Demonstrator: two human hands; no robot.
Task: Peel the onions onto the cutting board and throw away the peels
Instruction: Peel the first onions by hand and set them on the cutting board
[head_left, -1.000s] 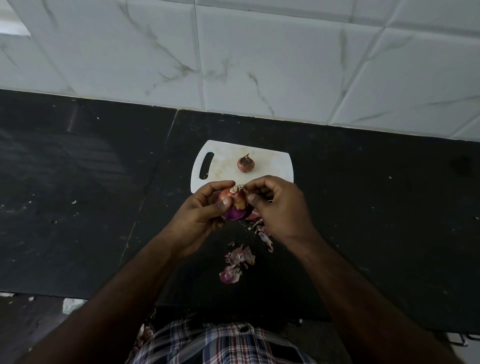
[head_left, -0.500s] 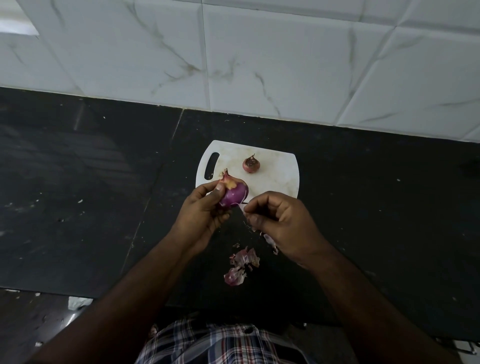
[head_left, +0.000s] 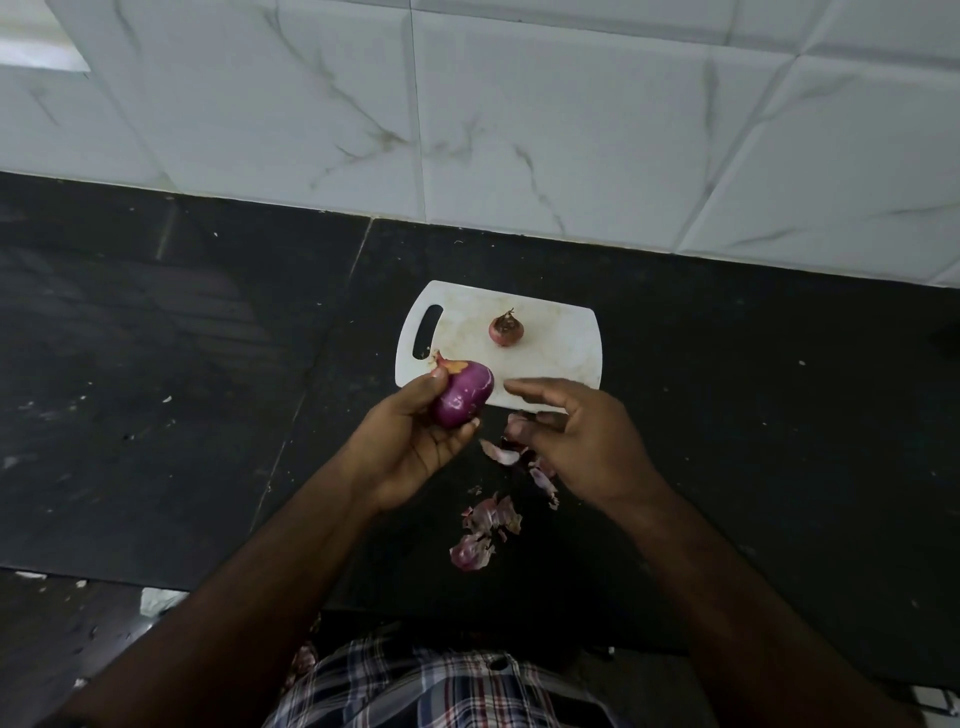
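Onion (head_left: 464, 395) sits in my left hand (head_left: 415, 441), smooth, glossy and purple where the skin is off, with a scrap of dry orange-brown skin and a pointed tip at the end nearest my thumb. My fingers curl under it and my thumb presses on top, so it is held firmly above the near left corner of the cutting board (head_left: 550, 358). Just to the right of that grip, my right hand (head_left: 576, 441) hovers with fingers relaxed and spread, touching nothing that I can make out. Beyond my grip, on the flat white plastic board with its rounded corners and slot handle, lies a second onion (head_left: 506, 329), small, round, with papery brown skin. Below and to the right of my grip, thin curled peels (head_left: 488, 530), pinkish and flaky, lie scattered on the dark, speckled stone counter (head_left: 156, 364). Past the board rises a wall of glossy white marble-veined tiles (head_left: 519, 130). Nearest me is my checked shirt (head_left: 441, 686).
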